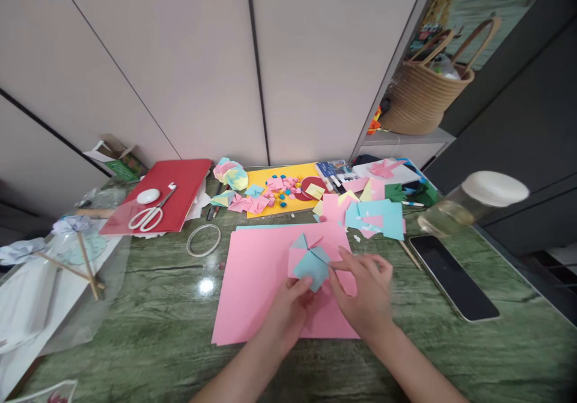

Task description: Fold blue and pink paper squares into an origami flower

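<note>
A folded paper piece [312, 266], light blue and pink, is held up over a stack of pink sheets [252, 289]. My left hand [292, 307] grips its lower edge, with the thumb on the blue face and the other fingers behind. My right hand [364, 283] is at the piece's right edge, its thumb and index finger closed on that side. The paper's upper part has pointed flaps in blue and pink. Part of its underside is hidden by my left hand.
Small folded papers and coloured balls lie on a yellow sheet [256, 206] at the back. White scissors [152, 214] rest on a red folder [192, 178]. A tape ring [188, 244] is left; a phone [453, 278] and lidded cup [451, 211] are right.
</note>
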The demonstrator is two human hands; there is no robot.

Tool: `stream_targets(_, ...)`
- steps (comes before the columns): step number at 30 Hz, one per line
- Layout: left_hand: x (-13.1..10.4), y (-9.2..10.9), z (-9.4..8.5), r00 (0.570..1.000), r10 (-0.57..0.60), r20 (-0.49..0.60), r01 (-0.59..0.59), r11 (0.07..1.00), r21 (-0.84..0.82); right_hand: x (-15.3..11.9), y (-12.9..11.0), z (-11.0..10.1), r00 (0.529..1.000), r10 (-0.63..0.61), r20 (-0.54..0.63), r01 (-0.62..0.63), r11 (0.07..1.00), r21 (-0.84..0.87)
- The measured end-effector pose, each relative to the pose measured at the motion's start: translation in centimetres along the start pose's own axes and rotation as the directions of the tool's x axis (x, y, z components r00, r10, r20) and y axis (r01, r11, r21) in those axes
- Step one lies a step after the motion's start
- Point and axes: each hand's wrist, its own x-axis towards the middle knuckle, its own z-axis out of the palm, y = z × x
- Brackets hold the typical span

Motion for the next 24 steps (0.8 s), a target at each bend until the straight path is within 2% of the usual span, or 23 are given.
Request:
stream_targets(3,0.5,0.3,-0.5,0.992,0.094,-0.081,-0.095,0.995,-0.008,-0.5,-0.6,0.3,0.999,-0.034,0.003,0.034,0.999,0.041)
stream_targets(5,0.8,0.4,-0.7,0.977,0.15,-0.152,-0.151,0.989,0.003,-0.6,-1.2,0.2,0.998,0.039,0.043,-0.045,0.99,0.132)
stream_targets(7,0.8,0.4,-0.8,0.957,0.211,-0.2,-0.215,0.977,-0.001,-0.7,-1.9,0.0,0.974,0.132,0.183,-0.181,0.94,0.29)
stream_targets(9,0.8,0.6,-0.7,0.942,0.261,-0.21,-0.27,0.963,-0.016,-0.8,-2.5,-0.2,0.922,0.152,0.357,-0.308,0.845,0.437)
stream_targets(12,0.7,0.8,-0.6,0.934,0.297,-0.2,-0.308,0.951,-0.024,-1.2,-2.8,0.1,0.862,0.146,0.486,-0.428,0.724,0.541)
stream_targets(18,0.5,1.1,-0.5,0.92,0.346,-0.183,-0.35,0.937,0.014,-1.4,-2.3,0.9,0.809,0.182,0.56,-0.541,0.602,0.587)
stream_targets(24,0.3,0.8,-0.4,0.89,0.426,-0.162,-0.413,0.904,0.112,-1.3,-2.3,0.9,0.779,0.181,0.6,-0.586,0.549,0.596)
